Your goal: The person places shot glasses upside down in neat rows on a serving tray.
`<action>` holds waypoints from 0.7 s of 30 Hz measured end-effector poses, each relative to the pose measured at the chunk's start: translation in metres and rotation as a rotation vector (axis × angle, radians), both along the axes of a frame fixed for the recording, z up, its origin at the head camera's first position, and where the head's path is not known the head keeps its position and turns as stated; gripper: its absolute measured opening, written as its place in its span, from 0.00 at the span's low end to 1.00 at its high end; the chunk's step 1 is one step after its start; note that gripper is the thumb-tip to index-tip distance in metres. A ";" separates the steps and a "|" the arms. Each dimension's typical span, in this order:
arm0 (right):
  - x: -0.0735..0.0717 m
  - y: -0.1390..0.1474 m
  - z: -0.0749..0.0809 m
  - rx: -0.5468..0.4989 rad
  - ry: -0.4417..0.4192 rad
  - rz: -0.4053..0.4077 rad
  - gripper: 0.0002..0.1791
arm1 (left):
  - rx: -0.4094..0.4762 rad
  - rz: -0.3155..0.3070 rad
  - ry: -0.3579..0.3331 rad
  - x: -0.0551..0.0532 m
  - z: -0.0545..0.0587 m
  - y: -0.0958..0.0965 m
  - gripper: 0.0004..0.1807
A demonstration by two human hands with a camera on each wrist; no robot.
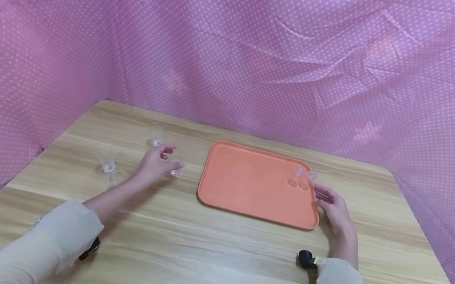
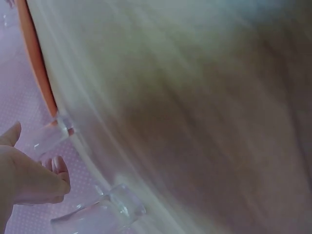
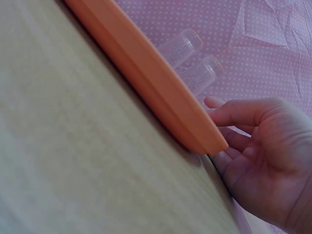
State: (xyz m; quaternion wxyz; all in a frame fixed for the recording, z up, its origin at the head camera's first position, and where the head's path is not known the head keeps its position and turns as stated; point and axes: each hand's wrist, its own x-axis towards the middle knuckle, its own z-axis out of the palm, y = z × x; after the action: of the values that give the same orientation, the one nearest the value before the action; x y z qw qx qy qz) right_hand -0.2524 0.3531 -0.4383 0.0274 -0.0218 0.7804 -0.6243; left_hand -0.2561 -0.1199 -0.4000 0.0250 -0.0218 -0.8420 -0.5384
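My left hand [image 1: 155, 165] reaches around a small clear glass [image 1: 176, 169] standing on the table. In the left wrist view, its thumb and fingers lie spread on either side of that glass [image 2: 46, 139]. Another clear glass [image 1: 157, 137] stands just behind this hand, and one more [image 1: 108, 164] is to its left, beside a thin clear ring [image 1: 118, 176]. My right hand [image 1: 334, 212] rests its loosely bent fingers at the right rim of an orange tray [image 1: 248, 181]. On the tray near those fingers, two clear glasses [image 3: 204, 75] stand bottom up, side by side.
The wooden table [image 1: 206, 260] carries everything. A pink dotted cloth [image 1: 243, 53] hangs behind it and along both sides. A black wrist device [image 1: 306, 259] sits by the right sleeve.
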 end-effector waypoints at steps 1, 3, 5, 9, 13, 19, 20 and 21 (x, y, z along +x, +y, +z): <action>0.000 0.000 0.000 -0.003 0.002 0.000 0.26 | 0.003 -0.002 -0.006 -0.001 -0.002 0.000 0.33; 0.000 -0.001 0.000 -0.003 0.004 0.001 0.26 | -0.005 -0.006 -0.006 -0.001 -0.007 0.001 0.33; 0.001 -0.001 0.001 -0.006 0.004 0.002 0.26 | -0.008 -0.005 -0.009 -0.002 -0.009 0.002 0.33; 0.002 -0.001 0.002 -0.003 -0.005 -0.001 0.26 | -0.020 0.024 -0.042 -0.002 -0.015 0.003 0.34; 0.003 -0.001 0.003 0.012 -0.017 -0.007 0.26 | 0.003 0.051 -0.086 -0.002 -0.019 0.004 0.33; 0.004 -0.003 0.005 0.017 -0.023 -0.015 0.27 | 0.012 0.053 -0.099 -0.005 -0.026 0.001 0.27; 0.004 -0.003 0.005 0.016 -0.023 -0.017 0.27 | 0.012 0.052 -0.100 -0.005 -0.027 0.001 0.26; 0.004 -0.003 0.005 0.015 -0.022 -0.018 0.27 | 0.013 0.049 -0.099 -0.006 -0.028 0.000 0.26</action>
State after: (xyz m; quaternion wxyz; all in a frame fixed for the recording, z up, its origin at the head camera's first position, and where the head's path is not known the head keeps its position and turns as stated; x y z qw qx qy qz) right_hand -0.2483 0.3497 -0.4336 0.0305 -0.0076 0.7850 -0.6187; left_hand -0.2622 -0.1198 -0.4283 -0.0033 0.0258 -0.8390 -0.5435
